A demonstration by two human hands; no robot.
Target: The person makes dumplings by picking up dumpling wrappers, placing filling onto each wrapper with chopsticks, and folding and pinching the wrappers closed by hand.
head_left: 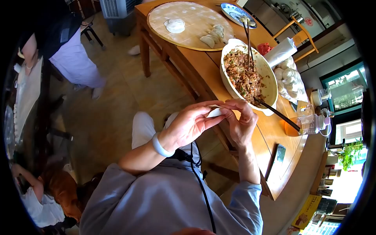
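Observation:
Between my two hands is a small white dumpling (214,112), its dough edges held in the fingertips. My left hand (192,119) has its fingers closed around it from the left, and a pale band circles that wrist. From the right, my right hand (241,121) pinches its edge with thumb and fingers. Just beyond my hands stands a large white bowl (271,84) of chopped filling (242,72). Two chopsticks (248,39) stick up from the filling, and a dark-handled utensil (280,114) rests over the near rim.
On the wooden table (256,145) lies a round floured board (164,29) with a stack of wrappers (174,26) and several dumplings (213,37). A blue-patterned plate (237,13), bagged garlic bulbs (289,80), a jug (307,121) and a phone (276,161) surround the bowl. Two people are at the left.

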